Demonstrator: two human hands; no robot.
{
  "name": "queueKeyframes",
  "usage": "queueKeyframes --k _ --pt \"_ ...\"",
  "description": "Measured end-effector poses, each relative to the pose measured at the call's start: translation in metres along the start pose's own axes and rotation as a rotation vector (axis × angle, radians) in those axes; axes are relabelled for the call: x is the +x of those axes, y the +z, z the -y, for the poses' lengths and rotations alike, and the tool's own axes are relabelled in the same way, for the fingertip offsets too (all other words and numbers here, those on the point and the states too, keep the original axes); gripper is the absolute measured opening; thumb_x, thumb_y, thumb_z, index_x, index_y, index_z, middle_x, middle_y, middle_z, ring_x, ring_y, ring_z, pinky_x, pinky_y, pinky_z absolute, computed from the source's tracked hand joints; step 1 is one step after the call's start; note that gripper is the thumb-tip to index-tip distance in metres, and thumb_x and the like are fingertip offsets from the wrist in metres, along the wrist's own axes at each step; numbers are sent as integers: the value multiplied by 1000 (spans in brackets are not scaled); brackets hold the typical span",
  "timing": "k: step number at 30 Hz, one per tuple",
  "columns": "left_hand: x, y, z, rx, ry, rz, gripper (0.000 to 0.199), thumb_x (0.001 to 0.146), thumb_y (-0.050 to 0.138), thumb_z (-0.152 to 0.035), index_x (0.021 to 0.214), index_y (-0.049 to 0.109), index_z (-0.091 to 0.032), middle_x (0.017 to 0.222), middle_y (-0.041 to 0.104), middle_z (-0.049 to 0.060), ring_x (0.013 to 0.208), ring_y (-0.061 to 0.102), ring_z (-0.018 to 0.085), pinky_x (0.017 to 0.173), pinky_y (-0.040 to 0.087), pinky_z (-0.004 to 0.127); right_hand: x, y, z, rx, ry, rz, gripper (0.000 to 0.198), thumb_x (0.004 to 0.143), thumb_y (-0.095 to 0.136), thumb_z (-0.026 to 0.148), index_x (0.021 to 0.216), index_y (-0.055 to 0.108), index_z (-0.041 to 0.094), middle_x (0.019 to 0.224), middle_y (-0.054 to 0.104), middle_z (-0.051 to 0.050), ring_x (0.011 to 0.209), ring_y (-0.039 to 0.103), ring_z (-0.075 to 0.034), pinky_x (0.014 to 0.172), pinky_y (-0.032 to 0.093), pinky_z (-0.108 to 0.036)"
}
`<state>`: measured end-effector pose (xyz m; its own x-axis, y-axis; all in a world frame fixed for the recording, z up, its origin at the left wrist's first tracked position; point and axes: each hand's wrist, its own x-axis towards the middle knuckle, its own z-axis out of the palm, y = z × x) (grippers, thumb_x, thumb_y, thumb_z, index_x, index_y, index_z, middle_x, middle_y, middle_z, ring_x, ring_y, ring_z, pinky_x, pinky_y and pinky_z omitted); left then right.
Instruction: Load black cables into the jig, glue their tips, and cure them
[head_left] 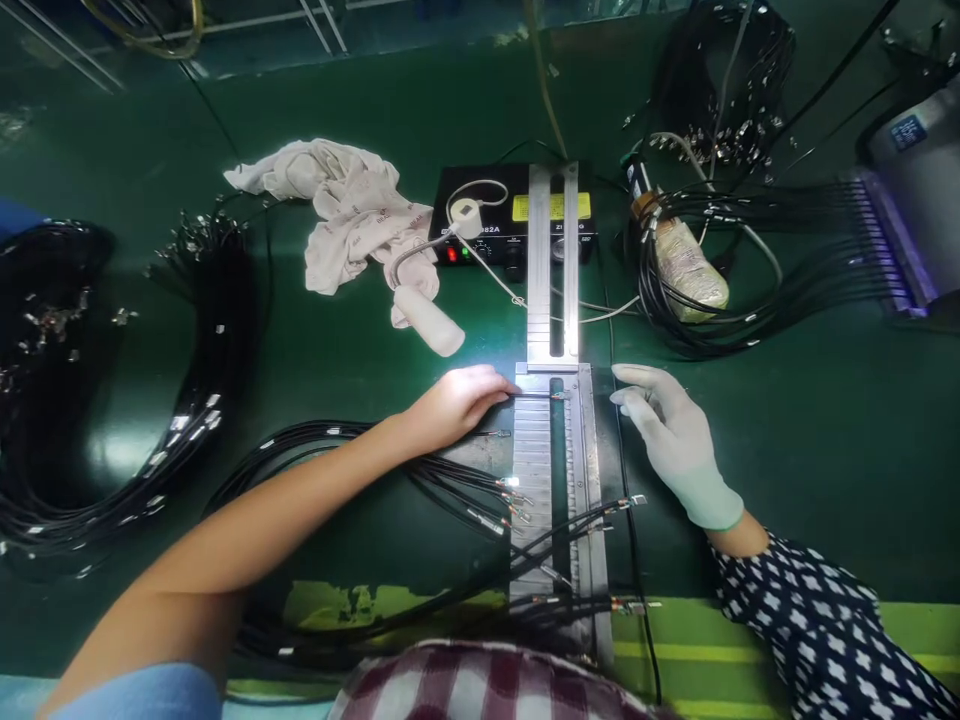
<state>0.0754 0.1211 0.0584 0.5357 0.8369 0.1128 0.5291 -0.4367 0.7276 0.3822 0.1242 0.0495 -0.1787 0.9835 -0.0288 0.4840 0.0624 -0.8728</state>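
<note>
Checked cloth [487, 685] fills the bottom edge, nearest the camera. From the left, black coils [225, 340] with shiny ends lie on the green table [300, 340], then a crumpled rag [337, 200] sits beyond the forearm. The bare left hand [461, 405] pinches a cable [536, 394] between thumb and fingertips, and its end lies across the upper part of the slotted metal jig [531, 440]. It is probably light and springy, its jacket smooth and perhaps slippery, while the small tip looks easy to bend; the jacket well behind that tip seems the safest place to grip. It looks slim and dark, with a bright metallic end over the slot. Other loose ends [510, 483] lie lower, near and over the jig. Behind stands a black box [480, 185] with a red light. Just right of the jig, the gloved right hand [667, 430] has thumb and forefinger parted, holding nothing visible. Farther right lies another bundle [697, 340].
</note>
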Motion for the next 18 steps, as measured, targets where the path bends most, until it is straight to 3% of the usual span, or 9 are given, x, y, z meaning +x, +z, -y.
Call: queueKeyframes --k 4,11,15,18 --pt "2 0 9 68 69 86 34 102 38 -16 122 66 -13 94 63 8 85 59 13 76 49 24 0 1 -2 10 -10 5 22 99 55 32 118 66 28 121 61 1 92 65 -16 89 51 -34" --pt "4 -7 10 277 129 121 40 104 32 -19 126 65 -16 92 58 7 82 53 14 74 46 25 -1 0 1 20 -11 17 22 100 54 33 116 67 26 121 61 -2 93 65 -18 86 54 -35" --pt "6 -8 9 229 114 146 41 103 29 -16 126 63 -15 93 57 8 85 54 14 78 47 26 -1 0 0 18 -5 32 24 100 54 35 117 67 25 124 60 -4 94 66 -20 85 54 -38" --pt "4 -6 6 312 144 129 40 104 28 -17 125 62 -14 94 58 8 84 53 15 76 47 26 -1 0 0 -7 -28 28 22 100 54 33 116 67 25 122 61 -3 98 65 -20 88 53 -37"
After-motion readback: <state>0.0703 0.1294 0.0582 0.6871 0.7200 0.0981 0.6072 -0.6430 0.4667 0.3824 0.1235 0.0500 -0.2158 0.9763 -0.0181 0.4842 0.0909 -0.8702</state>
